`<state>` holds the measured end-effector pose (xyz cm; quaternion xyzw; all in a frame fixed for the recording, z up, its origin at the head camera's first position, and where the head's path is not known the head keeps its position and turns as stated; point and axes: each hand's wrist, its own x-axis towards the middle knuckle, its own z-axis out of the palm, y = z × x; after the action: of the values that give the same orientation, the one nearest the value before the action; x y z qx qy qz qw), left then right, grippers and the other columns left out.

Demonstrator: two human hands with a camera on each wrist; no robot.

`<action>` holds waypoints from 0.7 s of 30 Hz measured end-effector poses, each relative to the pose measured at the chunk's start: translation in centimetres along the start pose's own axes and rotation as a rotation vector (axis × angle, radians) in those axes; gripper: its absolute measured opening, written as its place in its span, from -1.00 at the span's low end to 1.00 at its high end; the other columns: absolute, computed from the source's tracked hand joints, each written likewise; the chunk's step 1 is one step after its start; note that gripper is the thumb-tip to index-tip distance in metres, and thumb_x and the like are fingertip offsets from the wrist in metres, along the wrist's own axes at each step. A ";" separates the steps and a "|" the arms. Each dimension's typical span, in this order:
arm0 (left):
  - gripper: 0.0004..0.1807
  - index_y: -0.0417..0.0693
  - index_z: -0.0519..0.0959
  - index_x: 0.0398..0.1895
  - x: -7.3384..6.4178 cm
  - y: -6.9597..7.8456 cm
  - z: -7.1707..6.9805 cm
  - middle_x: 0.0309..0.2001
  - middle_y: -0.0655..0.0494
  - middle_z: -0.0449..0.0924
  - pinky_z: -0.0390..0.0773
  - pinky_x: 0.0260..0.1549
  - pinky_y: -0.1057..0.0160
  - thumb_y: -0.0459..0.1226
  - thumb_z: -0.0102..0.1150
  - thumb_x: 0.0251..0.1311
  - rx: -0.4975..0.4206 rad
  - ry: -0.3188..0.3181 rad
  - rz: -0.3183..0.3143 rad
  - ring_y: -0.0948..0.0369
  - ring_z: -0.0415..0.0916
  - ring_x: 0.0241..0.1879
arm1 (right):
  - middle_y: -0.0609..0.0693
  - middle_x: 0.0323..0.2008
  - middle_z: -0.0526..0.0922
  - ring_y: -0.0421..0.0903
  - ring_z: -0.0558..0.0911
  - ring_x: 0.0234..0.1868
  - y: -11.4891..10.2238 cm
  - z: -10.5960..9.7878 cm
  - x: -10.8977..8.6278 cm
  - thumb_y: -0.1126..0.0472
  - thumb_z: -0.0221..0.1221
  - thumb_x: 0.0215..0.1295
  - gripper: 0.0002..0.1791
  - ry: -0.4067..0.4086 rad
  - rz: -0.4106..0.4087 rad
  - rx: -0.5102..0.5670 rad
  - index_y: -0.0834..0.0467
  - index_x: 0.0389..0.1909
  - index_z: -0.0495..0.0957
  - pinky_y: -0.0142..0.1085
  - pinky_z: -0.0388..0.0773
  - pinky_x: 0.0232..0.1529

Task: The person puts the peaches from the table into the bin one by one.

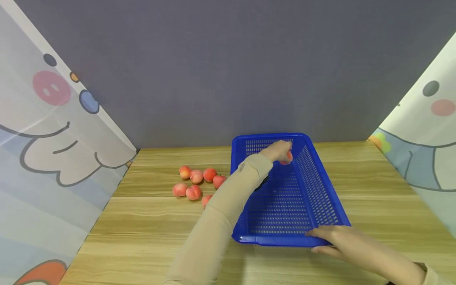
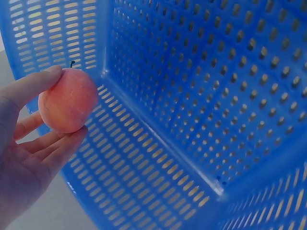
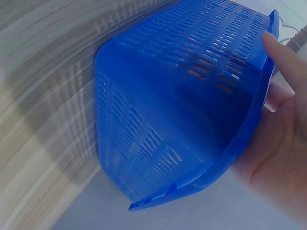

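A cartoon-printed sheet (image 1: 46, 158) stands well left of the blue basket (image 1: 278, 240). Nearer the basket, loose peaches (image 1: 193, 192) lie on the counter (image 1: 142, 233); the left sleeve (image 1: 221, 213) partly hides them and crosses the basket's left rim. Cuff lettering (image 1: 241, 167) is too small to read. At the basket's far end, the left hand (image 1: 278, 150) grasps one peach (image 2: 68, 100). The right hand (image 1: 335, 238) grips the basket's near right corner. Another printed sheet (image 1: 438, 158) stands right of the basket.

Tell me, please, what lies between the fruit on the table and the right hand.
In the head view, the left arm's sleeve and the blue basket lie between them.
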<state>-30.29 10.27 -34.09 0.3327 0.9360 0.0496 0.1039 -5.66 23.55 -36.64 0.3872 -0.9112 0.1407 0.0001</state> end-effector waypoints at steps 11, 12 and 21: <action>-0.56 -0.08 0.40 -0.08 0.2 -0.3 1.1 -0.26 0.16 0.46 0.38 -0.34 0.47 -0.18 0.26 -0.05 -0.107 0.032 -0.068 0.30 0.40 -0.29 | -0.11 -0.32 0.63 -0.13 0.61 -0.31 -0.1 0.0 -0.1 -0.01 0.11 0.14 -0.71 0.017 -0.011 -0.021 0.07 -0.20 0.56 -0.20 0.53 -0.40; -0.58 -0.08 0.40 -0.10 0.2 -0.4 1.2 -0.27 0.16 0.46 0.39 -0.35 0.47 -0.18 0.26 -0.04 -0.103 0.032 -0.069 0.30 0.39 -0.30 | -0.11 -0.32 0.62 -0.13 0.60 -0.31 -0.1 0.0 -0.1 -0.01 0.11 0.14 -0.71 0.023 -0.015 -0.025 0.07 -0.21 0.56 -0.20 0.53 -0.40; -0.62 -0.06 0.40 -0.11 0.1 -0.5 2.1 -0.33 0.18 0.44 0.39 -0.37 0.45 -0.20 0.23 -0.01 -0.091 0.003 -0.088 0.29 0.38 -0.34 | -0.11 -0.31 0.62 -0.16 0.60 -0.31 0.0 0.0 0.0 0.01 0.11 0.15 -0.71 0.013 -0.029 -0.003 0.09 -0.20 0.55 -0.23 0.53 -0.41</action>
<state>-30.23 10.00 -36.24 0.2862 0.9466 0.0880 0.1198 -5.64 23.55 -36.68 0.3994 -0.9057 0.1418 0.0086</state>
